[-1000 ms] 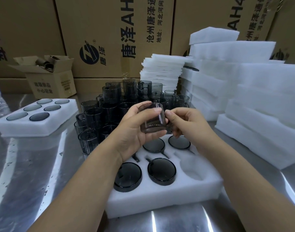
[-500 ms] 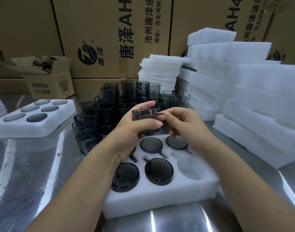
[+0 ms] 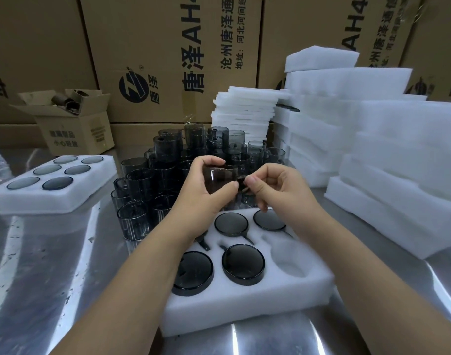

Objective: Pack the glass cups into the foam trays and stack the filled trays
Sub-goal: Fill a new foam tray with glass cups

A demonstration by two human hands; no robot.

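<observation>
Cardboard boxes (image 3: 168, 60) stand behind the shiny desk (image 3: 53, 265). The left hand (image 3: 206, 198) wraps a glass cup (image 3: 219, 178) above the foam tray (image 3: 244, 311), and the right hand (image 3: 278, 190) pinches its handle. It looks slippery and easy to break, so hold its sides.

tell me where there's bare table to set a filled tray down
Bare steel table lies left-front, bordered by the filled tray, the loose cups and the near tray. Behind that tray it is crowded: cups run up to the foam stacks.
</observation>
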